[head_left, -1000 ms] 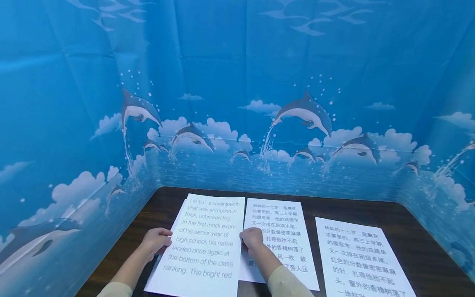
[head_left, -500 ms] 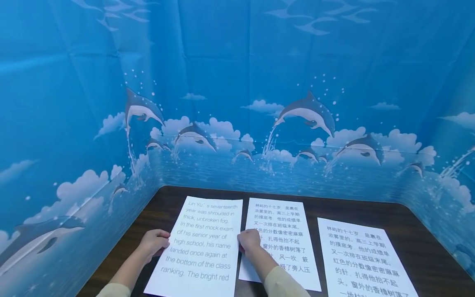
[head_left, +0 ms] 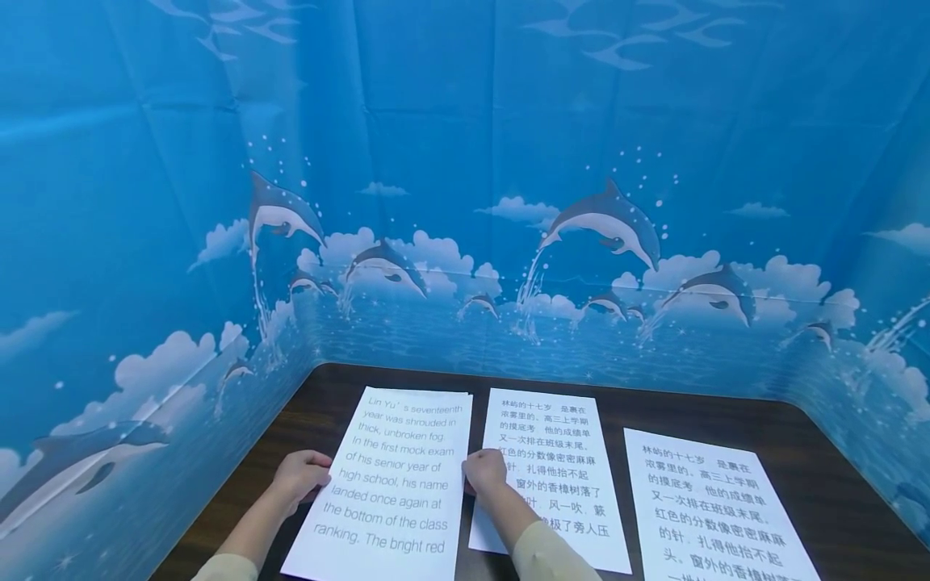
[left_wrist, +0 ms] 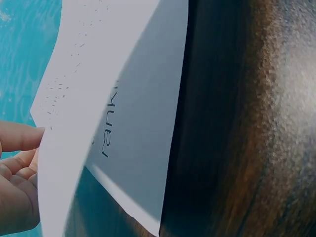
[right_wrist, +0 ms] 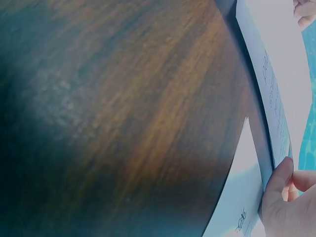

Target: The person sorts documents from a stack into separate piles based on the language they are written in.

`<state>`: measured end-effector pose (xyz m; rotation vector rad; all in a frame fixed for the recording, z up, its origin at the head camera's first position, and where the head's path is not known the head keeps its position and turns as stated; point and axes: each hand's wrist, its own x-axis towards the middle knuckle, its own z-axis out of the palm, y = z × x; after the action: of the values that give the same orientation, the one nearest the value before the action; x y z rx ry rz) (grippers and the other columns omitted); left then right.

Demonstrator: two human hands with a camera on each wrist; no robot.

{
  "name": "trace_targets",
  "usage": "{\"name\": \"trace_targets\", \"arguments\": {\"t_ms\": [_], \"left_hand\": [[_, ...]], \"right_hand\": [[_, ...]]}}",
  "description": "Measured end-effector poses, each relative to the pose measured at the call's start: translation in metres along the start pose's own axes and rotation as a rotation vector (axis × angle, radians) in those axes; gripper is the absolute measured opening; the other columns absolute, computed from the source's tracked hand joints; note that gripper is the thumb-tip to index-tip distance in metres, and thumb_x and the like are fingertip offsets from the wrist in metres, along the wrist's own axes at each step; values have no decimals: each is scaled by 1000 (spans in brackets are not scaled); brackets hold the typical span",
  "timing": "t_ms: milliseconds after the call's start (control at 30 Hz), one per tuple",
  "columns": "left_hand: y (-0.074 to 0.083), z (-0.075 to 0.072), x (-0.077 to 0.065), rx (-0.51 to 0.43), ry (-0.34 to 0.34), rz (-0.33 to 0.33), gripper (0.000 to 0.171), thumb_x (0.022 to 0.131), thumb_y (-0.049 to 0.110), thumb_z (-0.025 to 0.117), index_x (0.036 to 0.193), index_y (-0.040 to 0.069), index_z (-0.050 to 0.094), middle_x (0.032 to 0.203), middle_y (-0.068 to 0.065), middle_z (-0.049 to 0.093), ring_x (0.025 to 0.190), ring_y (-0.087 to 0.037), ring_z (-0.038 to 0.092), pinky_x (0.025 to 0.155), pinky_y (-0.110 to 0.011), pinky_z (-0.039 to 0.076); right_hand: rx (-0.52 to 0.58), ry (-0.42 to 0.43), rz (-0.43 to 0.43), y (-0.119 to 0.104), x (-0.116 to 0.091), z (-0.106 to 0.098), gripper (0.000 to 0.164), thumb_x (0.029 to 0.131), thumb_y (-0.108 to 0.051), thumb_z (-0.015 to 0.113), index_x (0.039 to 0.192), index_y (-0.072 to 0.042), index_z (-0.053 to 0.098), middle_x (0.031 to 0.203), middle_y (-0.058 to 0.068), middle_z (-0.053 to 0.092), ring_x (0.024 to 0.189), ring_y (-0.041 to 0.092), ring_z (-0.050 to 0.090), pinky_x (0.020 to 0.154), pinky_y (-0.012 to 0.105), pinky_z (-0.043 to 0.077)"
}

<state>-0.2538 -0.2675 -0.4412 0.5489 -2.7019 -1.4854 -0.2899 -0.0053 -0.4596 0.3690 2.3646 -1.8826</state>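
A white sheet of paper with printed English text point(head_left: 392, 492) lies between my two hands at the left of the table. My left hand point(head_left: 299, 476) pinches its left edge between thumb and fingers. At the opposite edge, my right hand point(head_left: 485, 474) pinches the paper, its forearm crossing the neighbouring sheet. In the left wrist view the held sheet point(left_wrist: 69, 98) is raised and curved over a second sheet point(left_wrist: 143, 133) printed with large letters. From the head view, a thin strip of the lower sheet shows at the top right corner.
A sheet with printed Chinese text point(head_left: 559, 468) lies right of the held paper, partly under my right forearm. Farther right lies another Chinese-text sheet point(head_left: 705, 500), cut off by the frame. The dark wooden table point(head_left: 617, 411) ends at a blue dolphin-patterned curtain point(head_left: 465, 161).
The held sheet has shifted slightly left and towards me. The sheet beneath, earlier showing along the left edge, now peeks out at the top right. Both hands keep their pinch.
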Motion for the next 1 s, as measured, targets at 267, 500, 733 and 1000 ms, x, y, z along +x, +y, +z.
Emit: {"name": "trace_targets", "arguments": {"t_ms": [267,500,733,1000], "left_hand": [[-7,4,7,12,9,-10,24,77,-5,52,100,-11,50,82,-17,54,66,-23,55,58,-37,48],[-11,3,10,13,14,0,23,77,-5,51,99,-11,51,82,-16,54,66,-23,55,58,-37,47],[-14,3,13,-2,22,-7,23,77,-4,51,98,-11,50,82,-18,54,67,-24,54,55,-35,47],[-18,4,20,-20,43,-28,24,80,-1,50,101,-11,49,90,-23,52,79,-32,53,67,-45,46]], "right_hand": [[-79,-54,-51,3,3,1,7,75,1,52,79,3,57,72,9,49,58,18,52,47,24,46],[-77,-79,-65,5,5,1,8,76,2,52,79,4,59,69,9,49,56,18,52,48,26,47],[-123,-100,-76,6,7,1,7,77,1,52,78,3,59,68,8,50,55,17,52,49,26,47],[-113,-117,-64,4,7,-1,6,78,-1,54,80,3,59,70,8,50,57,17,54,50,26,48]]}}
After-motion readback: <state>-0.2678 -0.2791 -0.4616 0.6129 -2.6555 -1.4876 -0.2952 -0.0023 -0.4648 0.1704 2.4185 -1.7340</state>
